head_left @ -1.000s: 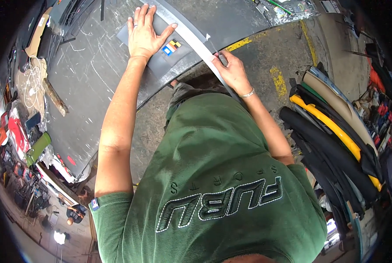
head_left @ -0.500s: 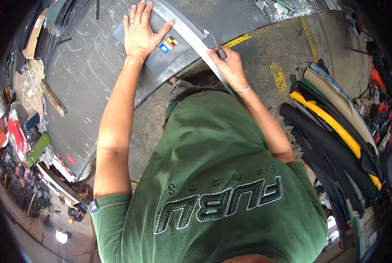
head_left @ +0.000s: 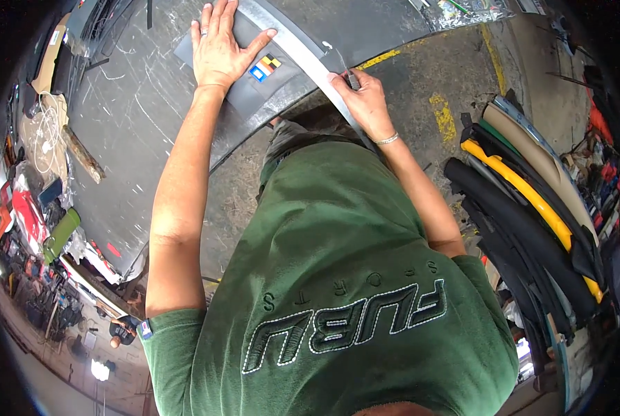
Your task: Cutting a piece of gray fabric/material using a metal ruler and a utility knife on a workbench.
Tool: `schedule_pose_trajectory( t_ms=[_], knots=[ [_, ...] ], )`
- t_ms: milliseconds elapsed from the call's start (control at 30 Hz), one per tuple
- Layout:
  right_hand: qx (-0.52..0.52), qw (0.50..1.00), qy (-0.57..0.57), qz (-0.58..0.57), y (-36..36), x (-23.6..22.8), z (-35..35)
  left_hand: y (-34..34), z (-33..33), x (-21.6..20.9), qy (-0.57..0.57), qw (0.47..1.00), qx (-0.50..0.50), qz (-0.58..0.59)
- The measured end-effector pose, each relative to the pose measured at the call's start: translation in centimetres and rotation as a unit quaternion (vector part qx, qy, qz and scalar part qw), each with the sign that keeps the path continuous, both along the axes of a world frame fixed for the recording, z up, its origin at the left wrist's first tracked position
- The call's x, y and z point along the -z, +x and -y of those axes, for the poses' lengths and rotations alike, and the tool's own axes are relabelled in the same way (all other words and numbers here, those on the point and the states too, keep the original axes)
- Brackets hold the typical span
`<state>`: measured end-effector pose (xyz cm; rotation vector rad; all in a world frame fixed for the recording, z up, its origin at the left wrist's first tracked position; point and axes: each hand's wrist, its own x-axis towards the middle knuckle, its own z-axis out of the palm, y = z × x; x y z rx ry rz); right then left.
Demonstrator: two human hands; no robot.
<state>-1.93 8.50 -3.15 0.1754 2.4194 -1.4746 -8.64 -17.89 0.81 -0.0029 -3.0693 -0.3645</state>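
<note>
The left hand point(head_left: 218, 57) lies flat on the grey sheet point(head_left: 246, 101), fingers spread and gripping nothing, likely so the sheet won't slide. Its thumb tip is at the side of the long strip point(head_left: 312, 67). The right hand point(head_left: 367, 107) is curled around a small tool point(head_left: 354, 81) at the table's near edge, thumb by the strip, maybe to keep both close together.

The sheet looks thin and smooth. It lies by the table's near edge, with a patch point(head_left: 265, 68) of bright squares on it. The strip is pale and shiny like metal, and pokes out past that edge. The table point(head_left: 126, 197) has white scratches. Toward its left edge are a rough stick point(head_left: 82, 152) and a loopy cord point(head_left: 46, 147). Past the near edge, to the right, lie fat rolls point(head_left: 504, 208).
</note>
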Motion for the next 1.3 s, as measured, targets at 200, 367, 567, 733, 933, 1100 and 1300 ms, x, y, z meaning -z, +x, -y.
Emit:
schedule_pose_trajectory(
  t_ms=[200, 367, 567, 733, 933, 1100, 1300],
  knots=[
    [-0.005, 0.999, 0.004, 0.036, -0.2, -0.9, 0.1, 0.1, 0.0, 0.0, 0.001, 1.000, -0.004, 0.005],
    [-0.008, 1.000, -0.022, 0.020, -0.2, -0.6, -0.1, 0.0, -0.1, -0.1, -0.002, 1.000, -0.006, 0.007],
    [-0.006, 0.999, -0.024, 0.032, -0.2, -0.4, -0.1, 0.0, -0.1, -0.2, 0.002, 1.000, -0.008, 0.004],
    [-0.010, 0.999, -0.012, 0.037, -0.2, -0.5, -0.1, 0.1, -0.1, -0.1, 0.001, 1.000, -0.007, 0.001],
    [-0.015, 0.999, -0.028, 0.011, -0.2, -0.3, -0.3, 0.0, -0.2, -0.2, -0.001, 1.000, -0.008, 0.003],
    [-0.014, 0.999, -0.031, 0.014, -0.2, -0.7, -0.2, 0.1, -0.2, -0.1, 0.000, 1.000, -0.010, 0.004],
    [-0.021, 0.999, -0.003, 0.032, -0.3, 0.3, -0.2, 0.0, 0.1, -0.1, 0.002, 1.000, -0.008, -0.002]
  ],
)
